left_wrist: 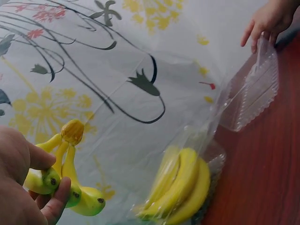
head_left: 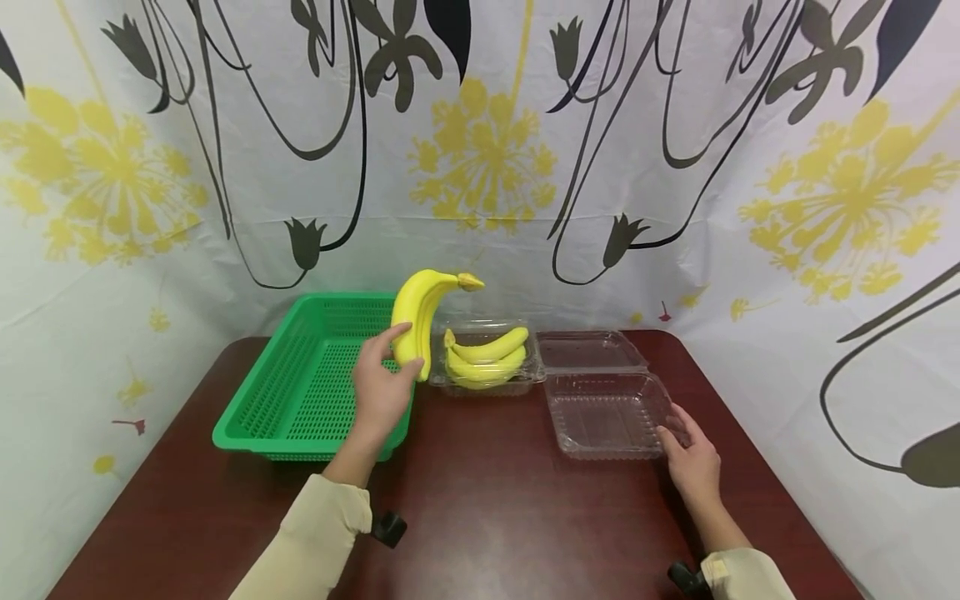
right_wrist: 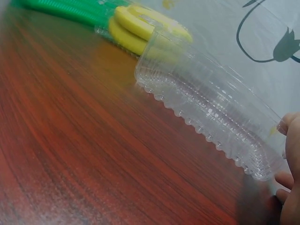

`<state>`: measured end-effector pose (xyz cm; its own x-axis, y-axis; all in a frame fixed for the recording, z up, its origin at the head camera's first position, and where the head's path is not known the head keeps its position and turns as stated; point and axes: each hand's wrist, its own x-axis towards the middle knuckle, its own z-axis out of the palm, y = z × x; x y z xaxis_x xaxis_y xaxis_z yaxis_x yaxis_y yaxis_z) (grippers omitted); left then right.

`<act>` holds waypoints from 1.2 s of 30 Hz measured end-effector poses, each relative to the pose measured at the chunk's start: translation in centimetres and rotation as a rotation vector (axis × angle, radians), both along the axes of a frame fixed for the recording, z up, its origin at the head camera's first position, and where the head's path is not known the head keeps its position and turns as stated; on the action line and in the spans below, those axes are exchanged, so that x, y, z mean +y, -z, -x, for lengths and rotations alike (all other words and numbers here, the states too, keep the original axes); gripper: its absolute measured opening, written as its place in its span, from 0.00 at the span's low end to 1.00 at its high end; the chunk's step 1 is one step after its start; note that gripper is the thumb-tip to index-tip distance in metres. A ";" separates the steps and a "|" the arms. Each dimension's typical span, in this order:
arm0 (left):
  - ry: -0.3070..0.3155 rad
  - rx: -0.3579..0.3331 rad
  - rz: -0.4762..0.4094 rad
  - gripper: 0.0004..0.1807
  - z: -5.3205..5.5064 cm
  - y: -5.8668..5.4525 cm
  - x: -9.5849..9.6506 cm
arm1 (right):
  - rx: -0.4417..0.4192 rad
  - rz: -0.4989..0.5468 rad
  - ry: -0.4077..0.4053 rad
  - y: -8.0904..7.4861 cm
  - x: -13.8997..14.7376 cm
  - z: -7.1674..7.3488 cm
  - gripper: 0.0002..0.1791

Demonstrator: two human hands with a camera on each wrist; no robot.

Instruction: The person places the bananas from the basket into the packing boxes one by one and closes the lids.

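Observation:
My left hand (head_left: 382, 387) grips a bunch of yellow bananas (head_left: 414, 321) above the table, thumb on one side and fingers on the other. Its brown stem end points up and right; in the left wrist view the greenish tips (left_wrist: 75, 194) show between the fingers. At the right, my right hand (head_left: 693, 458) pinches the side rim of an open clear plastic clamshell box (head_left: 607, 417), whose lid (head_left: 588, 350) lies folded back behind it. Between the hands, a second bunch of bananas (head_left: 486, 358) lies in another clear plastic box (head_left: 536, 367).
A green slotted plastic basket (head_left: 240, 421) stands at the left, right beside the left forearm. The dark red-brown table (head_left: 487, 500) ends at a patterned cloth (head_left: 637, 167) hanging behind it and at both sides.

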<state>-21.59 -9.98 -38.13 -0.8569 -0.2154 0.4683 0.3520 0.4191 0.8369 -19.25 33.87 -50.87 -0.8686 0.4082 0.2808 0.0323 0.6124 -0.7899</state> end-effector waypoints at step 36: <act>0.488 -0.117 -0.193 0.26 -3.0 2.7 11.4 | 0.000 -0.011 0.015 0.5 0.0 0.1 0.28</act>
